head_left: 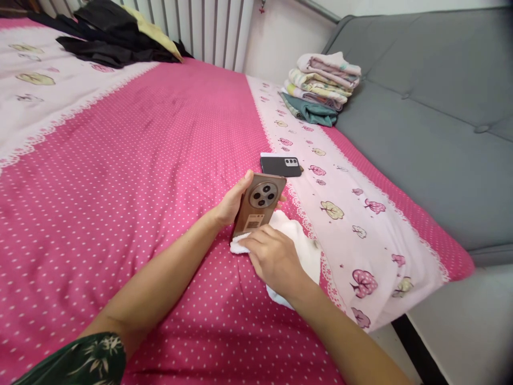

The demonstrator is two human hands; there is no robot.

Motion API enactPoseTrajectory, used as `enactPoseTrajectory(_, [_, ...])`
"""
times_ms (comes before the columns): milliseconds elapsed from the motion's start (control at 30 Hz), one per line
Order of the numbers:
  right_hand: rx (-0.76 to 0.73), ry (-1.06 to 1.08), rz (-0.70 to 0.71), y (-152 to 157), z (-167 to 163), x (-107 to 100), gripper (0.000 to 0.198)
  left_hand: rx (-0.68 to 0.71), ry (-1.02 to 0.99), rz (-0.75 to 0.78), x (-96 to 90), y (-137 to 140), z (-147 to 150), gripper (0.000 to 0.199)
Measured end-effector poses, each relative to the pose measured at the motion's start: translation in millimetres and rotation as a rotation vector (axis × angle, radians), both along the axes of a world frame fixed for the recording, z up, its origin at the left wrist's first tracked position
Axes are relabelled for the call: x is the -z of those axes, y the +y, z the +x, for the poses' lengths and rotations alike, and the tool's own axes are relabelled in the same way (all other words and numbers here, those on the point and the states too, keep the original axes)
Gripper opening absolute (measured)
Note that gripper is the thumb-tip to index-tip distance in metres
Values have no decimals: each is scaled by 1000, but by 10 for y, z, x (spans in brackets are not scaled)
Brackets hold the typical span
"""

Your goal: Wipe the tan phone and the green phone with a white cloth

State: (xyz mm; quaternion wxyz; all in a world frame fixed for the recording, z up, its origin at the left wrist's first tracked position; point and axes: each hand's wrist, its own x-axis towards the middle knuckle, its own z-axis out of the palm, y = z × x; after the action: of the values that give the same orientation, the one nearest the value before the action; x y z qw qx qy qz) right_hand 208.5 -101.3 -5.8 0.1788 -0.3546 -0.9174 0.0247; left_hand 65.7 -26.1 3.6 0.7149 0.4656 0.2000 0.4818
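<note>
My left hand (233,200) is wrapped round a bronze-brown smartphone (245,211), its thumb along the near edge and fingertips showing at the far side. The phone is tilted with its back towards me, showing a round camera ring and a label with a barcode. A white cloth (301,240) is pinched in my right hand (274,259), which presses a fold of it against the phone's lower end. The rest of the cloth hangs down onto the bed. Just beyond lies a second phone, dark with several camera lenses (276,164), back upwards.
The bed has a pink dotted sheet (168,144) with white printed bands. A stack of folded fabrics (324,85) stands against the grey padded headboard (425,96). Dark clothes (108,32) lie at the back left, near a white radiator (200,29).
</note>
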Motion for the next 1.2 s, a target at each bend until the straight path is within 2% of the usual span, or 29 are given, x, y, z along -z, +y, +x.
enactPoseTrajectory(100, [-13,-147,-107,3,-12,-6,24,3,0,9,8,4,1,84])
enactPoseTrajectory(233, [-8,-170,-107,1,-21,-4,22,7,-5,-3,14,5,-1,85])
enactPoseTrajectory(400, [2,-69,5,-4,1,42,23,2,7,-1,4,1,-3,86])
enactPoseTrajectory(533, [31,79,107,-2,24,3,28,10,-8,-4,5,0,-2,85])
enactPoseTrajectory(700, [152,277,270,27,46,-96,29,12,-20,13,25,19,3,88])
enactPoseTrajectory(833, [241,361,375,56,61,-97,26,24,-11,13,39,35,10,90])
enactPoseTrajectory(933, [240,359,379,55,54,-77,26,27,-19,19,35,33,12,88])
enactPoseTrajectory(1200, [162,289,265,17,13,-68,27,16,-31,-4,18,16,5,86])
